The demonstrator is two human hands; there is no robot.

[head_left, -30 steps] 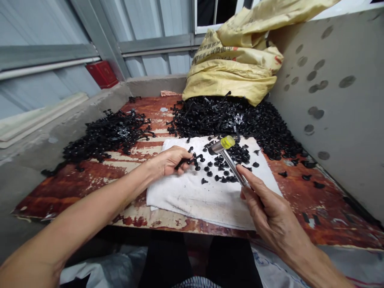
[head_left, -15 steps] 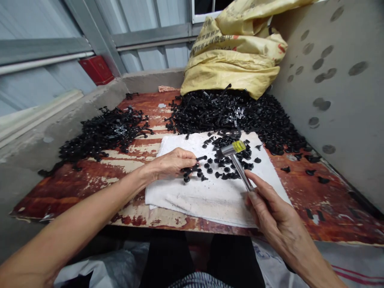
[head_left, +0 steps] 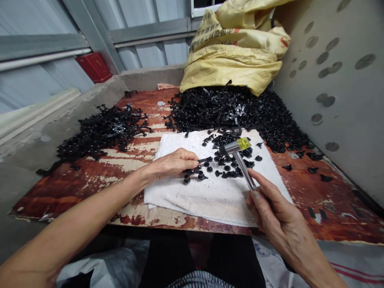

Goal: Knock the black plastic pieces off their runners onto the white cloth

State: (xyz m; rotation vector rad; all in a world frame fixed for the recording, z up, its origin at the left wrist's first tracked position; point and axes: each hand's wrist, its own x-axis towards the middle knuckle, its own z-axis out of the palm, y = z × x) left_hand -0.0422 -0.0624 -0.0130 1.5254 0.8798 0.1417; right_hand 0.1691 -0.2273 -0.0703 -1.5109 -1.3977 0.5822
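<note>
My left hand (head_left: 172, 163) rests on a white cloth (head_left: 210, 196) and pinches a black plastic sprue with small round parts (head_left: 195, 173). My right hand (head_left: 274, 208) grips the metal handle of a small hammer (head_left: 238, 154) with a yellow and a grey face. The hammer head hovers over several loose black parts (head_left: 231, 160) scattered on the cloth, just right of the sprue.
The cloth lies on a worn red wooden board (head_left: 90, 180). A heap of black sprues (head_left: 105, 130) lies at the left and a bigger heap (head_left: 240, 112) spills from a yellow sack (head_left: 237, 52) at the back. A grey wall (head_left: 336, 88) stands at the right.
The hammer head has dropped and shifted slightly right over the loose parts. My left hand slid the sprue a little to the right on the cloth.
</note>
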